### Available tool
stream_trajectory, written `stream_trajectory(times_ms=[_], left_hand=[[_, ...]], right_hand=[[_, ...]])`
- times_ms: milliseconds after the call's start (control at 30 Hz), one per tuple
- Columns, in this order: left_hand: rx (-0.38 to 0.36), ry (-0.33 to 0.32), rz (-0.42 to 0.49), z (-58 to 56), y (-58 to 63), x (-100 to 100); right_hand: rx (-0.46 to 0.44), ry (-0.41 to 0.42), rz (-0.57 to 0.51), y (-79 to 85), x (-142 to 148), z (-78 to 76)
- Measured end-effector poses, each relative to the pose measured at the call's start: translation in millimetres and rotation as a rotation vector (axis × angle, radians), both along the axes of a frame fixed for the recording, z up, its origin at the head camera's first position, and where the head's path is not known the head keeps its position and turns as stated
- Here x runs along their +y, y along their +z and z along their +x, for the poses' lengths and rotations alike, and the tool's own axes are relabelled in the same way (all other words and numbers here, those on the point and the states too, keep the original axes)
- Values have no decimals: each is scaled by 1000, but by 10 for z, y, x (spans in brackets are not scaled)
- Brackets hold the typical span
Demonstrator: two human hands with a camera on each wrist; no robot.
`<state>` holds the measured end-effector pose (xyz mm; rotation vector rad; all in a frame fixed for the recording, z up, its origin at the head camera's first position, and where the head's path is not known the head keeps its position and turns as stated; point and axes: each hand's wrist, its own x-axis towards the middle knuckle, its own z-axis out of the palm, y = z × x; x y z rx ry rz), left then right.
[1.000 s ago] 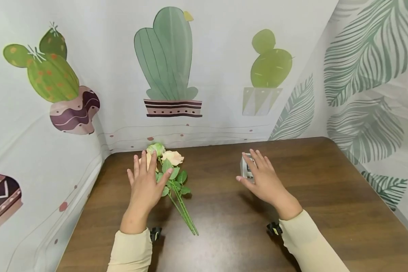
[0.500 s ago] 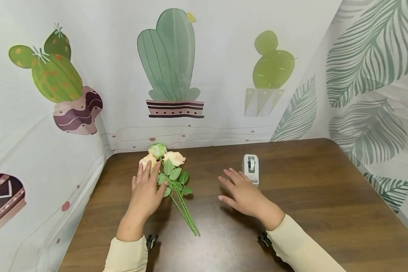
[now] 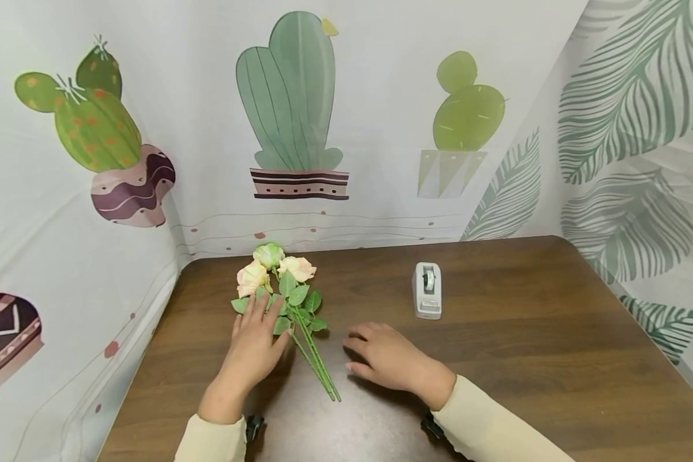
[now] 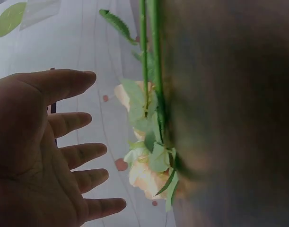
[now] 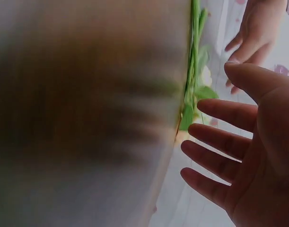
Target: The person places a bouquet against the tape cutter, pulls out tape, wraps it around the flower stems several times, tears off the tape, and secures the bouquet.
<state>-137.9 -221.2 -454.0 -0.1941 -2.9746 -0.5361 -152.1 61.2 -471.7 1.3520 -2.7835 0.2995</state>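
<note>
Several roses [image 3: 298, 269] with pale peach and greenish heads lie on the table, their green stems [image 3: 317, 362] slanting toward the front. My left hand [image 3: 254, 350] is above the leaves at their left side, fingers spread and holding nothing. In the left wrist view its palm [image 4: 35, 156] faces the flowers with a gap between. To the right of the stems is my right hand [image 3: 389, 359], low over the table, fingers slightly bent with nothing in them. The right wrist view shows its fingers [image 5: 220, 142] apart, pointing toward the stems.
A white tape dispenser [image 3: 428, 292] stands on the brown wooden table [image 3: 525, 333], behind and to the right of my right hand. At the table's back edge hangs a white cloth [image 3: 381, 128] printed with cacti and leaves.
My right hand has moved left and toward me, away from the tape dispenser and nearer the stems. The left hand has drawn back from the rose heads, uncovering them.
</note>
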Motion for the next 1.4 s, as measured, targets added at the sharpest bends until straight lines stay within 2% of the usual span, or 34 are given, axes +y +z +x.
stream_trajectory(times_ms=[200,467,633,800,967,1200,1400], left_hand=[[-27,-28,20,35,-62,14],[-52,-44,7,58,-117,27],[-47,-48,2,51,-126,47],[-49,-52,-2,53,-129,89],[-46,-64,0,68,-117,122],[-60,-89,43,74,-113,176],[-69,-105,58,84,-113,252]], right_hand=[[-23,36,34,10,-192,96],[-17,43,80,-7,-385,174],[-9,24,133,1,-456,196],[-51,-13,180,13,-498,211],[-91,-37,169,25,-503,214],[-95,-59,133,44,-477,216],[-120,-128,132,29,-446,207]])
